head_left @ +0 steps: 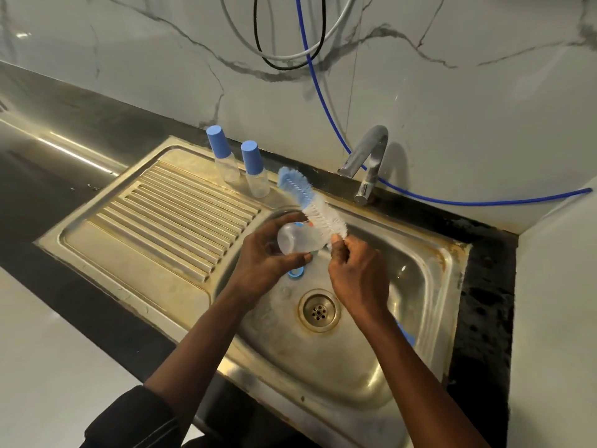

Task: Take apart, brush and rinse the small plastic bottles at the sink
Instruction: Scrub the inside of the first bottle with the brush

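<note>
Holding a small clear plastic bottle (pixel 298 239) on its side over the steel sink (pixel 429 286), the left hand (pixel 268 263) has its fingers and thumb curled round it. The right hand (pixel 355 273) pinches a long bottle brush with white and blue bristles (pixel 311 205) just below the bristles, and the brush points up and away toward the wall. The low end of the bristles is right beside the bottle, but I cannot tell if they touch. Under the left hand a round blue ring (pixel 295 275) lies in the bowl of the sink, near the round drain hole (pixel 319 310). Two more small clear bottles with tall blue caps stand upright side by side at the back of the ribbed draining board (pixel 155 215), the left capped bottle (pixel 223 156) and the right capped bottle (pixel 255 169). A bent silver tap (pixel 368 163) sits behind the bowl, and a thin blue hose (pixel 326 108) runs down the marble wall behind it
</note>
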